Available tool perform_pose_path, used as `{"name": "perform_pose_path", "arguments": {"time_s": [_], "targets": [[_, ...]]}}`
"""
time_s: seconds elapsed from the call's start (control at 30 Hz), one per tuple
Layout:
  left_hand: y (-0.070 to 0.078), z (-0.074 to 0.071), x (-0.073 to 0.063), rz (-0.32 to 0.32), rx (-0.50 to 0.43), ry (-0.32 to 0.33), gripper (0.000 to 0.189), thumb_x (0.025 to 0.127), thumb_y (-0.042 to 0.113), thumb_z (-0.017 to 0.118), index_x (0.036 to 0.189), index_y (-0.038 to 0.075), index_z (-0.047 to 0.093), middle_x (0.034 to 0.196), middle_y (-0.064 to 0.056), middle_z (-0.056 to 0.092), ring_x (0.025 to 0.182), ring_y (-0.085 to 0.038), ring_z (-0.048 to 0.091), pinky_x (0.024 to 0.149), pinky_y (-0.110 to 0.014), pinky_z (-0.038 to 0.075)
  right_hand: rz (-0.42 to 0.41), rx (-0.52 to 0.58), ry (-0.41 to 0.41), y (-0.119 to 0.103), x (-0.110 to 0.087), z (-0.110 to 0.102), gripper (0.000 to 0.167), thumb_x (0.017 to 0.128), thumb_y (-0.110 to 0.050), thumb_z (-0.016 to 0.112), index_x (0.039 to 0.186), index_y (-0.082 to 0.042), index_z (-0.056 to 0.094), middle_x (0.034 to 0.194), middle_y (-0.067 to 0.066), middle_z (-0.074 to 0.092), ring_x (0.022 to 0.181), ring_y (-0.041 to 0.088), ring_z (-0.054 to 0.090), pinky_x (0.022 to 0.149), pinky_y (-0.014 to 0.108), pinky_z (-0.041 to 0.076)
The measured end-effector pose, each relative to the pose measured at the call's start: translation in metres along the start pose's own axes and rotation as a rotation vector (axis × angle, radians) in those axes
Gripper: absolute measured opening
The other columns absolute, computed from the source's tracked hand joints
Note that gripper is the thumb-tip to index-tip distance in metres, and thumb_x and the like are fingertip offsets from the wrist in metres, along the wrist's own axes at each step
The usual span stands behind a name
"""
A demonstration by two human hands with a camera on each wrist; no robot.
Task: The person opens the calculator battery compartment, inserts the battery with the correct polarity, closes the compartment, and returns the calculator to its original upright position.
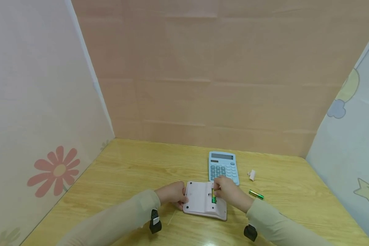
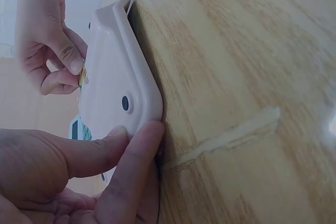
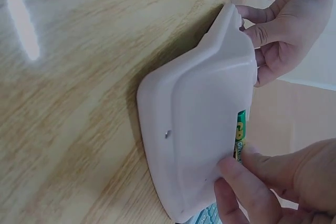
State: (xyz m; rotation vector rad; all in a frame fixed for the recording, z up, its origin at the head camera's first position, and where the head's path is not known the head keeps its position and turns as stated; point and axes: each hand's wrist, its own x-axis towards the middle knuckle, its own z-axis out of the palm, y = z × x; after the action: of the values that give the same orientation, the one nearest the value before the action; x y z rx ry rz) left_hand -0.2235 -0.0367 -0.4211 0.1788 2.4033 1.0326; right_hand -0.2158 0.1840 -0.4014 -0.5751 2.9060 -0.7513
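A pale pink device (image 1: 196, 200) was seen lying back side up near the front middle of a wooden table (image 1: 147, 160), its rubber feet exposed. Its left edge was gripped by the left hand (image 1: 173, 193), with the thumb laid on the back panel and fingers tucked around the rim. A green and gold battery (image 1: 214, 198) was set in a narrow slot in the device's back, and its far end was pinched between the thumb and forefinger of the right hand (image 1: 230, 193). The two hands were held apart, one on either side of the slot.

Just behind the device, a light blue calculator (image 1: 223, 168) was placed face up, its nearest edge partly hidden by the right hand. To its right, a small pale piece (image 1: 252, 175) was left on the table, and nearer the right forearm a second battery (image 1: 256, 194) was laid on its side. Beige sleeves (image 1: 120, 218) were worn on both arms.
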Motion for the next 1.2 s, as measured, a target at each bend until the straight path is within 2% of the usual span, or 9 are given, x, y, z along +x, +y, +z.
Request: {"name": "perform_pose_path", "arguments": {"time_s": [0.3, 0.53, 0.63, 0.8, 0.93, 1.1, 1.2], "targets": [[0.0000, -0.0003, -0.0015, -0.005, -0.031, 0.003, 0.019, 0.087, -0.005, 0.066, 0.085, 0.001, 0.048, 0.069, -0.011, 0.059, 0.054, -0.014, 0.058, 0.052, -0.025, 0.057, 0.020, -0.038, -0.008, -0.0016, 0.0008, 0.0021, 0.025, 0.083, -0.002, 0.073, 0.070, -0.011, 0.053, 0.074, 0.000, 0.046, 0.069, 0.014, 0.043, 0.053, 0.022, 0.037], [-0.0013, -0.0012, 0.0000, 0.000, -0.006, 0.009, 0.018, 0.087, -0.005, 0.066, 0.083, 0.001, 0.049, 0.069, -0.011, 0.059, 0.052, -0.014, 0.058, 0.050, -0.024, 0.056, -0.006, -0.070, 0.005, 0.0007, 0.0007, 0.0046, 0.025, 0.084, -0.004, 0.073, 0.072, -0.012, 0.052, 0.074, -0.002, 0.046, 0.069, 0.013, 0.043, 0.053, 0.022, 0.037], [0.0002, -0.0011, -0.0010, 0.005, 0.005, 0.006, 0.019, 0.087, -0.004, 0.066, 0.083, 0.001, 0.049, 0.069, -0.011, 0.059, 0.052, -0.013, 0.058, 0.050, -0.024, 0.056, 0.006, -0.071, 0.000, 0.0010, 0.0006, 0.0048, 0.024, 0.084, -0.005, 0.072, 0.073, -0.012, 0.052, 0.074, -0.002, 0.046, 0.070, 0.013, 0.044, 0.054, 0.023, 0.037], [0.0018, 0.0004, -0.0039, 0.012, -0.003, 0.007, 0.019, 0.088, -0.006, 0.065, 0.082, 0.001, 0.049, 0.067, -0.010, 0.059, 0.052, -0.013, 0.057, 0.051, -0.024, 0.056, 0.072, -0.014, -0.010, -0.0003, 0.0018, 0.0045, 0.020, 0.084, -0.003, 0.073, 0.085, -0.009, 0.054, 0.077, 0.000, 0.050, 0.071, 0.014, 0.047, 0.056, 0.025, 0.042], [0.0021, 0.0011, -0.0044, 0.018, -0.013, 0.005, 0.019, 0.088, -0.006, 0.065, 0.083, 0.001, 0.048, 0.066, -0.010, 0.058, 0.052, -0.013, 0.056, 0.051, -0.024, 0.056, 0.118, 0.025, -0.005, -0.0008, 0.0021, 0.0038, 0.023, 0.083, -0.001, 0.073, 0.095, -0.006, 0.055, 0.080, 0.002, 0.052, 0.074, 0.015, 0.050, 0.060, 0.028, 0.047], [0.0015, 0.0012, -0.0046, 0.020, -0.017, 0.009, 0.019, 0.088, -0.006, 0.065, 0.083, 0.002, 0.048, 0.065, -0.009, 0.058, 0.052, -0.012, 0.056, 0.051, -0.023, 0.056, 0.120, 0.066, 0.004, 0.0024, 0.0014, 0.0022, 0.025, 0.081, -0.001, 0.075, 0.099, -0.006, 0.057, 0.082, 0.003, 0.056, 0.075, 0.015, 0.054, 0.062, 0.029, 0.049], [0.0005, 0.0013, -0.0045, 0.022, -0.011, 0.017, 0.019, 0.088, -0.006, 0.065, 0.082, 0.002, 0.048, 0.065, -0.009, 0.058, 0.051, -0.012, 0.056, 0.051, -0.023, 0.056, 0.091, 0.108, -0.007, 0.0070, 0.0005, 0.0004, 0.025, 0.082, -0.003, 0.074, 0.100, -0.006, 0.057, 0.084, 0.002, 0.058, 0.077, 0.015, 0.056, 0.062, 0.028, 0.050]]}}
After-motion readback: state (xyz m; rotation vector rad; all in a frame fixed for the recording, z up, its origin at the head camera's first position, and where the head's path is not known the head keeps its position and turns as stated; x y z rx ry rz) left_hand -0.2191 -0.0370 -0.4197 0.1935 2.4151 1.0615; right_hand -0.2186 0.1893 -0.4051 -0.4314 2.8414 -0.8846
